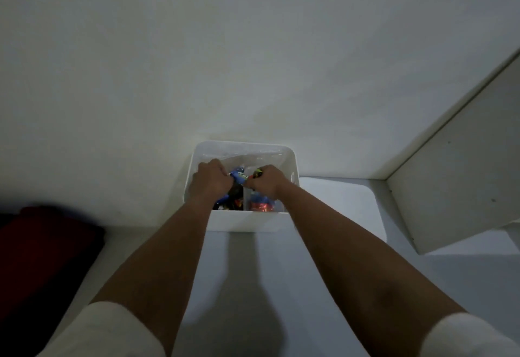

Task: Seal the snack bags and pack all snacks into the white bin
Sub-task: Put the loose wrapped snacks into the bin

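**Kid:** Where are the snacks?

**Helper:** They are in the white bin (247,223). The bin sits on the counter (332,286), close to the wall (253,47). I can see a blue pack (238,176) and a red pack (261,206) inside.

**Kid:** What are the hands doing?

**Helper:** Both hands are down in the bin. The left hand (209,178) has its fingers curled tight. It looks like it grips the top of the blue pack. The right hand (267,180) is curled too, and it seems to pinch something small with red and yellow on it. It is dark, so I cannot tell just what that is.

**Kid:** Is the job almost done?

**Helper:** I think so. No snacks show on the counter.

**Kid:** How do you do this part well?

**Helper:** I would check that each bag top is pressed shut all the way along. Then I would push the packs down softly, so nothing gets crushed. Lay them flat, side by side, so they stay under the rim.

**Kid:** What is that dark red thing?

**Helper:** A red cushion (47,247), far to the left. It is not part of the job.
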`<state>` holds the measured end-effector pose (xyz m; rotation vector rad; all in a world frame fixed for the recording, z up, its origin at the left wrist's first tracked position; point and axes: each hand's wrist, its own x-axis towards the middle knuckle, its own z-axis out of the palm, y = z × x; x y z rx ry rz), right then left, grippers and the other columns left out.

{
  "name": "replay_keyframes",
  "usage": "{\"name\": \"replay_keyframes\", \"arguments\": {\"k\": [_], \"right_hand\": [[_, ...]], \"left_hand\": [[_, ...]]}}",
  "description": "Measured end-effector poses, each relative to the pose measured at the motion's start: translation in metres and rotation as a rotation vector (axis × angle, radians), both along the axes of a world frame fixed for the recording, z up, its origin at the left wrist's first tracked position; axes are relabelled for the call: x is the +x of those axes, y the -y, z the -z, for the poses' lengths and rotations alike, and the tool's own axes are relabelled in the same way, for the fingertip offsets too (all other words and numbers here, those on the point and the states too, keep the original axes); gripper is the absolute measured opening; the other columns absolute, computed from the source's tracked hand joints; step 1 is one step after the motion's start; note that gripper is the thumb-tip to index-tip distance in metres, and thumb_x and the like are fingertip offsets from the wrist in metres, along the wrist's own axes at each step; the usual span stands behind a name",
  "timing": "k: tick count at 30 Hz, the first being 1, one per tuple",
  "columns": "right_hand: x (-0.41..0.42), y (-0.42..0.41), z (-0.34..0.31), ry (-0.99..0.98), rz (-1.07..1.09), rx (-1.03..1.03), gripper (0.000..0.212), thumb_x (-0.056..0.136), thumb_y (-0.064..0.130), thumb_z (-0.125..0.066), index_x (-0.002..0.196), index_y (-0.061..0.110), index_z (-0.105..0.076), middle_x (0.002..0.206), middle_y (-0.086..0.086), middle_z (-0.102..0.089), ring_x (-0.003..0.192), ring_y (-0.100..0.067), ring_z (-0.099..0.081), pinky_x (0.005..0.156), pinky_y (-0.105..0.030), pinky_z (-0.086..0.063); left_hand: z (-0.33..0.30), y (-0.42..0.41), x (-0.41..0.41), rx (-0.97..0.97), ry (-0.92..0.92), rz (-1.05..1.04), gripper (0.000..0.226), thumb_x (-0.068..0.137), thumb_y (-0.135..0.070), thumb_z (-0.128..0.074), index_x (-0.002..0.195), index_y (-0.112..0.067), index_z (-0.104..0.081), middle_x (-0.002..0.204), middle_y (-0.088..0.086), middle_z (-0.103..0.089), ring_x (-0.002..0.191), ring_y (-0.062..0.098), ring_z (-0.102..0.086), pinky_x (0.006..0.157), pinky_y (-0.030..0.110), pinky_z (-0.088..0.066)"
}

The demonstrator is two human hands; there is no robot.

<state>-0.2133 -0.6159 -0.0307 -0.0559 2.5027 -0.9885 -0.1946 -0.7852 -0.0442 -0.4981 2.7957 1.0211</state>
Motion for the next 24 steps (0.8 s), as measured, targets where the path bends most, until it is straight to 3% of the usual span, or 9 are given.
{"name": "replay_keyframes", "arguments": {"k": [2,5,8,11,15,18,22,24], "right_hand": [[-0.004,0.021,0.009,0.063,0.023,-0.006,0.059,0.06,0.059,-0.076,0.085,0.005,-0.071,0.081,-0.008,-0.07,0.073,-0.021,-0.063,0.069,-0.031,-0.053],[-0.004,0.041,0.017,0.165,0.052,-0.133,0.061,0.07,0.024,-0.088,0.124,0.006,-0.064,0.119,-0.012,-0.07,0.105,-0.028,-0.068,0.093,-0.042,-0.058],[0.001,0.042,0.017,0.194,0.113,-0.269,0.072,0.073,0.011,-0.085,0.138,0.009,-0.053,0.129,-0.011,-0.064,0.113,-0.03,-0.063,0.089,-0.043,-0.058],[0.005,0.026,0.014,0.138,0.209,-0.411,0.046,0.079,0.002,-0.08,0.122,0.006,-0.065,0.115,-0.01,-0.069,0.105,-0.026,-0.066,0.083,-0.032,-0.058],[0.001,-0.024,0.009,-0.055,0.322,-0.383,0.015,0.087,0.014,-0.073,0.101,0.017,-0.073,0.099,-0.002,-0.072,0.096,-0.023,-0.07,0.094,-0.046,-0.058],[0.004,-0.074,0.004,-0.149,0.453,-0.392,0.008,0.09,0.018,-0.068,0.096,0.022,-0.072,0.097,-0.002,-0.074,0.092,-0.024,-0.071,0.089,-0.046,-0.06],[0.009,-0.152,0.011,-0.186,0.578,-0.364,0.008,0.085,0.022,-0.066,0.085,0.027,-0.072,0.087,0.002,-0.074,0.081,-0.019,-0.068,0.085,-0.047,-0.06],[0.012,-0.193,0.018,-0.181,0.622,-0.311,0.007,0.082,0.024,-0.066,0.082,0.029,-0.071,0.084,0.004,-0.073,0.078,-0.018,-0.067,0.083,-0.045,-0.061]], "left_hand": [[0.005,0.013,-0.006,0.039,0.04,-0.031,0.044,0.061,-0.043,-0.056,0.097,-0.019,-0.065,0.111,0.013,-0.064,0.1,0.035,-0.064,0.09,0.045,-0.056],[0.007,0.022,-0.011,0.093,0.081,-0.057,0.053,0.078,-0.037,-0.065,0.125,-0.014,-0.059,0.126,0.014,-0.063,0.114,0.034,-0.06,0.091,0.036,-0.049],[0.006,0.019,-0.009,0.11,0.126,-0.046,0.055,0.089,-0.034,-0.059,0.139,-0.014,-0.049,0.135,0.013,-0.059,0.121,0.033,-0.056,0.092,0.035,-0.043],[0.003,0.011,-0.003,0.099,0.114,-0.036,0.05,0.088,-0.034,-0.057,0.134,-0.015,-0.053,0.133,0.012,-0.06,0.119,0.032,-0.057,0.093,0.035,-0.044],[-0.006,-0.02,0.001,0.087,0.078,-0.019,0.043,0.089,-0.042,-0.058,0.122,-0.016,-0.062,0.125,0.01,-0.066,0.113,0.032,-0.061,0.094,0.037,-0.047],[-0.016,-0.066,-0.004,0.084,0.019,0.045,0.032,0.092,-0.039,-0.057,0.113,-0.018,-0.066,0.113,0.001,-0.066,0.098,0.023,-0.06,0.088,0.033,-0.047],[-0.022,-0.151,-0.016,0.126,0.009,0.142,0.035,0.088,-0.039,-0.059,0.119,-0.023,-0.063,0.118,0.0,-0.067,0.107,0.025,-0.063,0.099,0.036,-0.049],[-0.021,-0.198,-0.016,0.153,0.001,0.205,0.038,0.085,-0.035,-0.063,0.12,-0.022,-0.061,0.115,0.003,-0.07,0.108,0.026,-0.064,0.096,0.034,-0.049]]}}
